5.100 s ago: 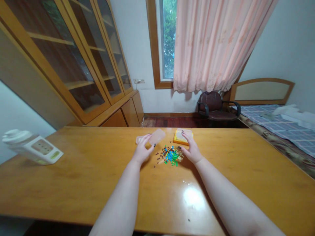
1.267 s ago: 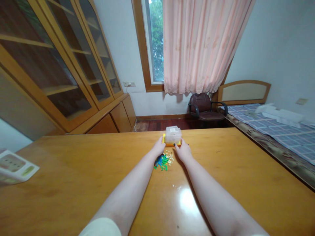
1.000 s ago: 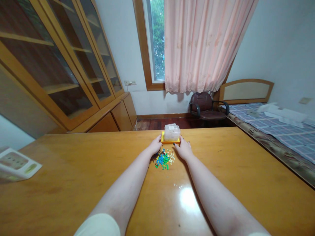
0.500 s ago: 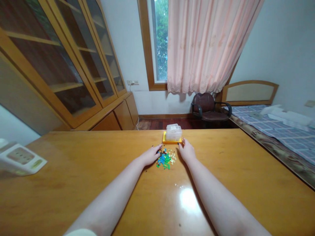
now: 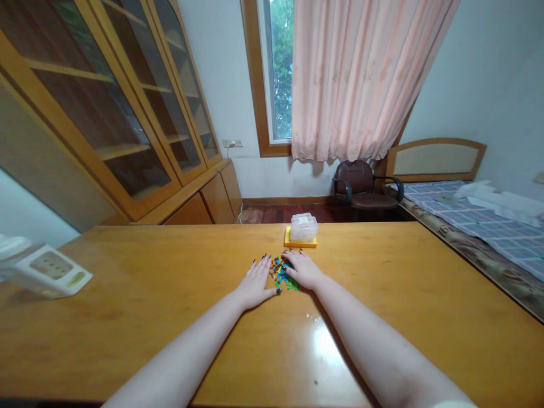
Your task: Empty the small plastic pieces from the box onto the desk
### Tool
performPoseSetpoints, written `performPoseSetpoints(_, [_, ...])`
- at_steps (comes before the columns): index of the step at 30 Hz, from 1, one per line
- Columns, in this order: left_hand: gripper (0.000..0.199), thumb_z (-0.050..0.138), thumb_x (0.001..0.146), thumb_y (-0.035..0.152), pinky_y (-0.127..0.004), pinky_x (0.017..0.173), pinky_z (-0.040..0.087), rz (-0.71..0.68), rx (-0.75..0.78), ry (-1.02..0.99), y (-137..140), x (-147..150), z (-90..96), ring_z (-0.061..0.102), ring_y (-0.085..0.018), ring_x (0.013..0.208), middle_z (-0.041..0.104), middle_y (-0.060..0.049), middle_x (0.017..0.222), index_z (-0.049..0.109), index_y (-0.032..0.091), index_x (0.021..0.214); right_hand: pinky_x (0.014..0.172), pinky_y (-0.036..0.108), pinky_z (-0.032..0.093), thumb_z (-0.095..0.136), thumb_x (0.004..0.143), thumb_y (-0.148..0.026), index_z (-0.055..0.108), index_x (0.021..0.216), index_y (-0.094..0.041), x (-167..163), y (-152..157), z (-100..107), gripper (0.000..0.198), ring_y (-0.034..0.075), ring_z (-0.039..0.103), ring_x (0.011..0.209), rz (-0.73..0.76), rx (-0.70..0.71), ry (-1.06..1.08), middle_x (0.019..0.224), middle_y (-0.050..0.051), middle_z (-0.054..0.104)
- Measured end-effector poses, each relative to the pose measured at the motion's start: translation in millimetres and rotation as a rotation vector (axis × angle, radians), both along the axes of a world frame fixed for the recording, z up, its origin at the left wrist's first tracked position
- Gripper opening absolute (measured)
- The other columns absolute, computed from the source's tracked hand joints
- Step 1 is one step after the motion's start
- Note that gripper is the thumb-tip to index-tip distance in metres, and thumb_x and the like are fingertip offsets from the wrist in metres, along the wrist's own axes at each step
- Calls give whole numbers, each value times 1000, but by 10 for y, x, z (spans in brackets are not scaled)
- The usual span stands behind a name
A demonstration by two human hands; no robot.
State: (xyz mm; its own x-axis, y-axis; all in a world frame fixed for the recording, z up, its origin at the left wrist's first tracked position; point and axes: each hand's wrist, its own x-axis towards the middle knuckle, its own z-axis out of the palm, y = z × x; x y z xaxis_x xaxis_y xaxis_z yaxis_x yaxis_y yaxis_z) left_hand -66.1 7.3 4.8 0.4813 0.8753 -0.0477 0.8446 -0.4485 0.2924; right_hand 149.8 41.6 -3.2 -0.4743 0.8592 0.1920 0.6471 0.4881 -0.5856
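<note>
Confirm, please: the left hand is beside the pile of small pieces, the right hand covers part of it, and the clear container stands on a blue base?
Not blue: the head view shows the clear container on a yellow base. The left hand is beside the pile of small pieces, and the right hand covers part of it.

A yellow-brown wooden desk point(image 5: 403, 306) spans the lower half of the frame. Near the centre lies a heap of small blue, green, yellow and brown pieces point(image 5: 281, 276); just above it, a flat yellow slab point(image 5: 301, 245); at the left edge, a white container point(image 5: 55, 269); at lower centre, a dark speck point(image 5: 315, 382).
</note>
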Motion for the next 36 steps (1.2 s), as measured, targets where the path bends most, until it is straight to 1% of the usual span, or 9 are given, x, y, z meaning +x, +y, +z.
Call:
performPoseSetpoints(3, [88, 51, 77, 57, -42, 114, 8, -26, -20, -69, 141, 265, 28, 11, -26, 139, 14, -15, 150, 17, 12, 144, 102, 39, 34, 47, 86, -34, 57, 118, -20, 74, 37, -1, 36, 21, 53, 114, -20, -143, 364, 121, 8, 59])
performPoseSetpoints(6, [83, 54, 76, 52, -43, 113, 11, -20, -31, -129, 194, 550, 55, 17, -27, 138, 21, -14, 148, 23, 14, 143, 93, 40, 44, 37, 89, -43, 59, 110, -14, 142, 100, -36, 42, 22, 61, 100, -134, -323, 806, 105, 11, 66])
performPoseSetpoints(10, [84, 58, 73, 51, -47, 112, 13, 117, -41, -164, 162, 879, 15, 20, -31, 136, 25, -17, 146, 26, 12, 141, 89, 38, 46, 29, 89, -52, 57, 109, -10, 199, 155, -90, 54, 23, 63, 99, -282, -440, 1020, 104, 17, 66])
performPoseSetpoints(15, [51, 44, 84, 32, -47, 112, 15, 207, 85, -146, 136, 1049, -105, 28, -28, 133, 35, -14, 142, 42, 15, 132, 88, 37, 48, 25, 91, -49, 56, 111, -12, 186, 127, -144, 52, 23, 60, 104, -474, -356, 970, 110, 16, 63])
performPoseSetpoints(22, [37, 41, 82, 19, -37, 97, 37, 155, 157, -164, 64, 1047, -50, 47, -24, 110, 54, -12, 118, 53, 15, 117, 88, 34, 47, 38, 86, -49, 58, 99, -17, 10, 54, -184, 39, 22, 57, 105, -409, -285, 879, 107, 10, 63])
performPoseSetpoints(28, [30, 36, 87, 23, -40, 91, 38, 217, 196, -121, 19, 1071, 11, 47, -26, 102, 55, -12, 110, 56, 15, 108, 87, 33, 47, 38, 85, -46, 56, 99, -17, -87, -66, -148, 37, 21, 60, 95, -343, -214, 808, 101, 9, 64])
performPoseSetpoints(30, [30, 36, 87, 22, -40, 90, 38, 198, 202, -89, 16, 1071, 19, 47, -27, 101, 55, -12, 109, 56, 16, 108, 88, 34, 46, 37, 86, -43, 56, 104, -16, -38, -90, -100, 37, 21, 60, 96, -365, -139, 710, 103, 10, 64])
performPoseSetpoints(33, [35, 36, 87, 23, -42, 88, 38, 154, 217, -63, 22, 1072, 0, 47, -28, 100, 54, -14, 110, 54, 15, 117, 101, 38, 36, 41, 87, -34, 56, 114, -14, 39, -111, -27, 37, 23, 50, 115, -366, 10, 394, 121, 12, 57])
performPoseSetpoints(36, [41, 34, 88, 22, -43, 88, 37, 124, 203, -41, 36, 1081, -43, 47, -30, 101, 55, -16, 110, 50, 15, 125, 108, 44, 23, 43, 89, -30, 57, 117, -14, 59, -126, 16, 36, 25, 38, 127, -361, 12, 107, 131, 13, 49])
